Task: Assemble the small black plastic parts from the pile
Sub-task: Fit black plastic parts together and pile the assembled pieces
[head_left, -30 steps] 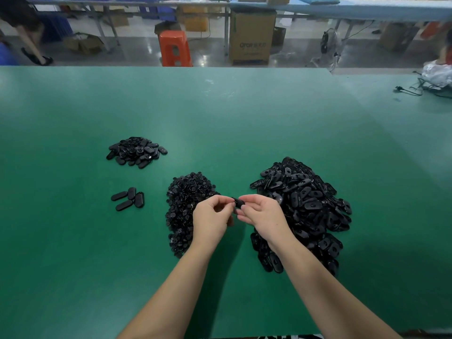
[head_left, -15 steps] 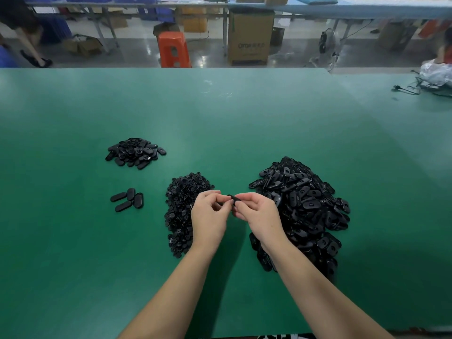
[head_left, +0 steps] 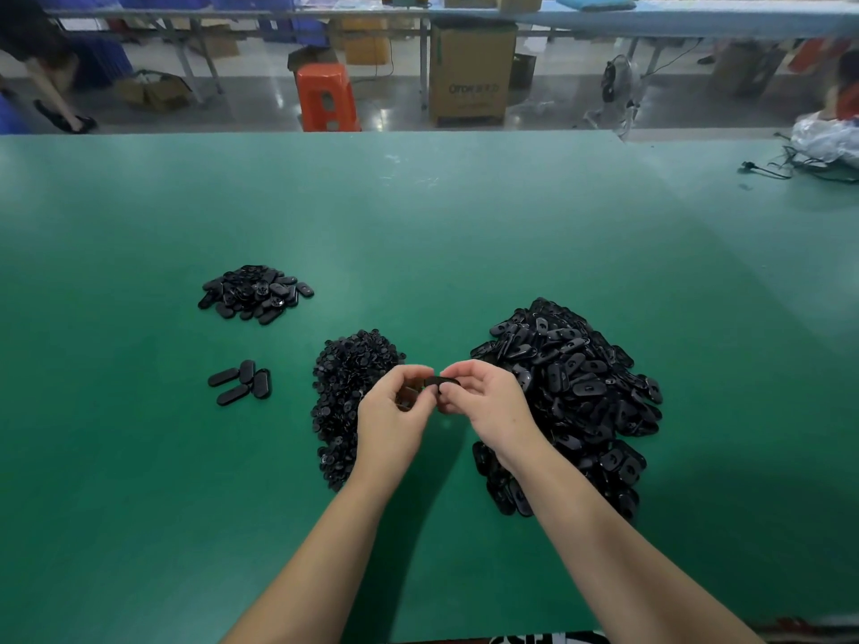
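beyond the green table (head_left: pixel 418 216), an orange stool (head_left: pixel 327 97) and cardboard box (head_left: pixel 472 72) stand on glossy grey floor (head_left: pixel 260 104).

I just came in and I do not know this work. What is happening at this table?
A person is putting small black plastic parts together. The left hand and the right hand pinch one part between them above the green table. Two big piles lie under the hands; a smaller pile and four loose pieces lie further left.
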`<state>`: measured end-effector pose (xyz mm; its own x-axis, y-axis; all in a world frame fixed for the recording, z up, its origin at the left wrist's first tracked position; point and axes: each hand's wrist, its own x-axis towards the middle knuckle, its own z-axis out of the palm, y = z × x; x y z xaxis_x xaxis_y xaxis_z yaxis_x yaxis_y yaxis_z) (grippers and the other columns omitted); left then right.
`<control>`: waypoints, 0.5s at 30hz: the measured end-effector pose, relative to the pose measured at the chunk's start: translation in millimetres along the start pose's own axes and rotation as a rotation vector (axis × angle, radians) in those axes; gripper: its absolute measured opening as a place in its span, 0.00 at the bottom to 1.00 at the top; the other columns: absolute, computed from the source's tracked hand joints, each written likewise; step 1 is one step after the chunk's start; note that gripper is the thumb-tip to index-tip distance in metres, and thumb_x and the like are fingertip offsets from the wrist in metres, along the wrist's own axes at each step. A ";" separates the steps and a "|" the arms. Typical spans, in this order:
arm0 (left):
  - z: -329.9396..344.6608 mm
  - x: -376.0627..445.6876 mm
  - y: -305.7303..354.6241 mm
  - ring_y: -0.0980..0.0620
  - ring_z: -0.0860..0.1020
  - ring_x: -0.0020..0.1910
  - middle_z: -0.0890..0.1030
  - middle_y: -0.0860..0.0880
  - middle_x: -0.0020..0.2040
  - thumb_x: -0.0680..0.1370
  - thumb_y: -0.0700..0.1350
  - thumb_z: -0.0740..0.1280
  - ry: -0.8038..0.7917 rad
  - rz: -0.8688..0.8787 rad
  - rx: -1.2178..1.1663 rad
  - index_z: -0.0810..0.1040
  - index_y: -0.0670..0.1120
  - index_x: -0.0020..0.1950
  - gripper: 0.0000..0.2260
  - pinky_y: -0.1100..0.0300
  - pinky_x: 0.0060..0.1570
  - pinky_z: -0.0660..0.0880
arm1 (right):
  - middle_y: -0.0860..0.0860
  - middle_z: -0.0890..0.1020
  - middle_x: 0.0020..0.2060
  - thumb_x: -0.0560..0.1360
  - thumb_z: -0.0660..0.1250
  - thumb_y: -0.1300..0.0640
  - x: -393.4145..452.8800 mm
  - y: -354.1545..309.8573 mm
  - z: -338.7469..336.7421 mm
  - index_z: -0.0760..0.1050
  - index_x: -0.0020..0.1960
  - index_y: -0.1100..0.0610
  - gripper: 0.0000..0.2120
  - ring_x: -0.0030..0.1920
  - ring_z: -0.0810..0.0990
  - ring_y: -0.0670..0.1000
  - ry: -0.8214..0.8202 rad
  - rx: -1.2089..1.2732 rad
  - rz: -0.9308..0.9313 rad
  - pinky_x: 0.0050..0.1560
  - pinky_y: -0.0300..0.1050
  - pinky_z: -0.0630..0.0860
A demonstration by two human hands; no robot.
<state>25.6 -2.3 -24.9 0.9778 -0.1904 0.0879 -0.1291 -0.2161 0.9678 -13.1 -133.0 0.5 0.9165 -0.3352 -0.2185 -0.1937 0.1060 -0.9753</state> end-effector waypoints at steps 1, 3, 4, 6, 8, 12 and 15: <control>-0.9 2.0 0.3 0.62 0.79 0.38 0.83 0.59 0.41 0.76 0.39 0.73 -0.010 -0.034 -0.017 0.82 0.58 0.49 0.12 0.69 0.39 0.75 | 0.56 0.82 0.39 0.78 0.66 0.72 0.7 0.0 0.0 0.78 0.51 0.63 0.07 0.36 0.82 0.46 -0.004 -0.048 -0.006 0.42 0.39 0.82; -2.0 5.5 0.5 0.63 0.78 0.35 0.84 0.58 0.39 0.76 0.39 0.74 -0.040 -0.073 -0.021 0.83 0.57 0.48 0.11 0.70 0.36 0.73 | 0.56 0.83 0.40 0.78 0.66 0.71 2.3 -0.3 -1.4 0.78 0.52 0.63 0.06 0.37 0.82 0.47 -0.004 -0.117 -0.013 0.43 0.39 0.82; -2.5 6.7 0.4 0.63 0.77 0.33 0.84 0.56 0.38 0.76 0.40 0.74 -0.055 -0.085 -0.013 0.84 0.55 0.46 0.09 0.70 0.34 0.72 | 0.56 0.83 0.40 0.78 0.66 0.71 3.0 -0.4 -2.1 0.77 0.52 0.63 0.06 0.37 0.82 0.47 -0.003 -0.138 -0.013 0.42 0.39 0.82; -3.3 8.6 0.4 0.61 0.76 0.30 0.85 0.53 0.36 0.76 0.41 0.74 -0.079 -0.118 -0.009 0.85 0.52 0.44 0.06 0.68 0.31 0.71 | 0.56 0.83 0.40 0.78 0.65 0.71 3.7 -0.6 -2.9 0.77 0.52 0.63 0.06 0.36 0.82 0.47 -0.008 -0.179 -0.015 0.42 0.38 0.82; -3.4 9.3 0.1 0.59 0.75 0.28 0.84 0.50 0.36 0.76 0.41 0.74 -0.094 -0.152 -0.019 0.85 0.51 0.44 0.04 0.65 0.28 0.72 | 0.55 0.82 0.39 0.78 0.65 0.71 4.1 -0.6 -3.4 0.76 0.52 0.63 0.06 0.36 0.82 0.48 -0.015 -0.226 -0.024 0.41 0.38 0.81; -2.6 10.6 0.6 0.55 0.76 0.26 0.84 0.49 0.33 0.75 0.40 0.74 -0.115 -0.189 -0.017 0.84 0.49 0.42 0.04 0.62 0.26 0.72 | 0.56 0.84 0.41 0.79 0.66 0.68 5.0 1.0 -6.0 0.77 0.51 0.58 0.06 0.40 0.84 0.53 -0.008 -0.347 -0.052 0.47 0.45 0.83; -1.7 11.3 1.2 0.54 0.76 0.25 0.82 0.50 0.31 0.75 0.40 0.74 -0.128 -0.215 -0.009 0.83 0.47 0.42 0.03 0.62 0.25 0.70 | 0.55 0.85 0.42 0.79 0.67 0.66 4.8 1.7 -7.6 0.77 0.49 0.54 0.07 0.37 0.83 0.50 -0.008 -0.438 -0.071 0.46 0.44 0.83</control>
<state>36.7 -3.0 -22.4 0.9535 -0.2612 -0.1503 0.0816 -0.2561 0.9632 -11.8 -141.6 -2.4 0.9352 -0.3201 -0.1515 -0.2585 -0.3247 -0.9098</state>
